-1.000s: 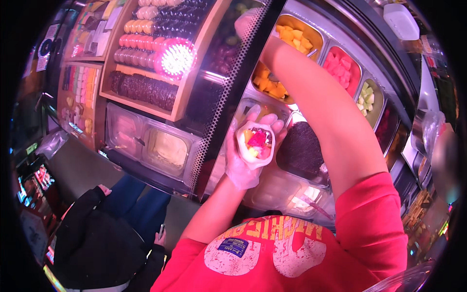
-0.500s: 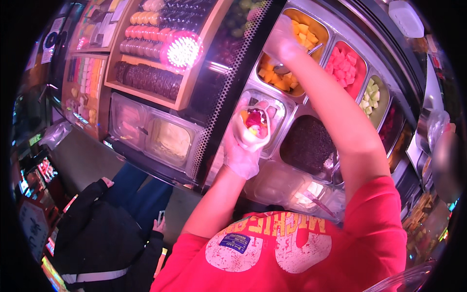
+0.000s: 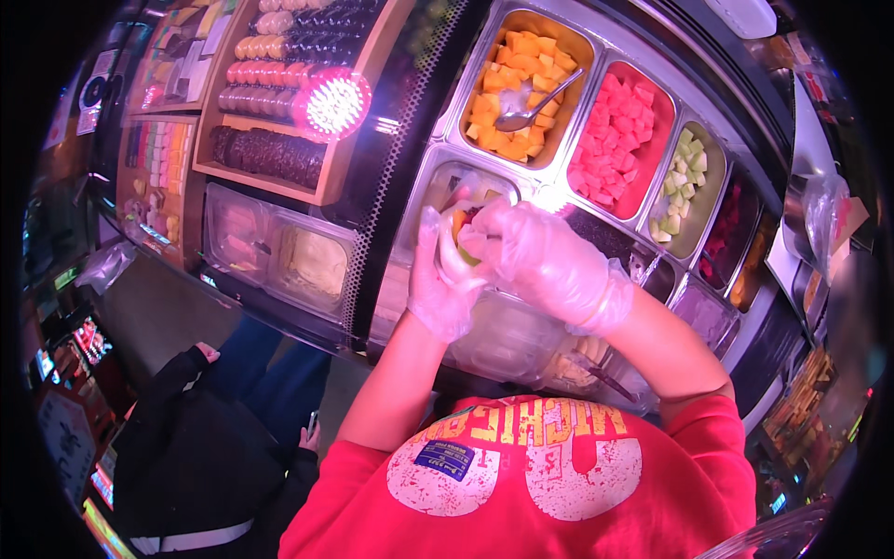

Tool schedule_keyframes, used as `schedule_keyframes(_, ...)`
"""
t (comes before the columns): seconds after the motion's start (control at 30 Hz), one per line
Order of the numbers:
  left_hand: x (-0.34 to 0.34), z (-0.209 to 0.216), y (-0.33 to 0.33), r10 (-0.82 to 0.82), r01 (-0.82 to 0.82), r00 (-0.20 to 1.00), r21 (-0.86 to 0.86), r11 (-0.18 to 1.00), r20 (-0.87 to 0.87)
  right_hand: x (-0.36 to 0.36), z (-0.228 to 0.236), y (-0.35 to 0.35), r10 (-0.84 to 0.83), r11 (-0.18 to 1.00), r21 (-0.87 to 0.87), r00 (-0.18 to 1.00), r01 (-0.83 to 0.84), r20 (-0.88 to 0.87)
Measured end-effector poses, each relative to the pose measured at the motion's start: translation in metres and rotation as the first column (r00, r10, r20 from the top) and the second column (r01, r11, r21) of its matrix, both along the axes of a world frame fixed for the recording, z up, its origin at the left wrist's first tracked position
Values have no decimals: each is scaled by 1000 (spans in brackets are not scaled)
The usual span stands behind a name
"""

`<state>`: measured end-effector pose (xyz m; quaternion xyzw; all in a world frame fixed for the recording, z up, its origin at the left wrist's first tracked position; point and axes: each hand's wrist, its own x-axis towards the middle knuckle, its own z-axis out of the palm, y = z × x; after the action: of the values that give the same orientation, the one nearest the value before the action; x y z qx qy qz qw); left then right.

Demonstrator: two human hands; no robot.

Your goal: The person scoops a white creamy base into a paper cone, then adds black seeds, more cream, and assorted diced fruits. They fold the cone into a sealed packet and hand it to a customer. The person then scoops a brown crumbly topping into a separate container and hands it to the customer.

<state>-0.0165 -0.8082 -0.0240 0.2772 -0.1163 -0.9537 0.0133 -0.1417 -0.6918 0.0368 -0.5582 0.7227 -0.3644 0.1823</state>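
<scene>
My gloved left hand (image 3: 440,296) is closed round a soft white wrapper (image 3: 456,265), its open top facing up. Orange, dark and green bits of filling show at the mouth. Over that mouth my gloved right hand (image 3: 559,265) is bent, fingertips pinched together against the filling; whatever lies between them is hidden. Beyond both hands, orange fruit cubes (image 3: 521,70) fill a metal pan, and a metal spoon (image 3: 517,121) rests on them. Pink fruit cubes (image 3: 615,130) and pale green cubes (image 3: 684,177) sit in the pans to the right.
Under my right hand, dark crumbs (image 3: 596,228) are partly covered. Clear plastic tubs (image 3: 507,340) stand close to my body. A perforated black edge (image 3: 382,196) runs along the left, with a wooden tray (image 3: 321,186) of sweets past it. A person in black (image 3: 205,447) is at lower left.
My right hand has left the orange fruit pan and come down to the wrapper. The spoon now lies on the orange cubes. The view has shifted slightly.
</scene>
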Motion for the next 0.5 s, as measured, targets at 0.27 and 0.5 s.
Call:
schedule_keyframes(0.27, 31, -27, 0, 42, -21, 995, 210, 977, -95, -25, 18, -18, 127, 991, 54, 974, -119, -190)
schedule_keyframes(0.5, 29, -38, 5, 127, -62, 978, 353, 934, -163, -110, -84, -118, -168, 984, -106, 951, 145, -259)
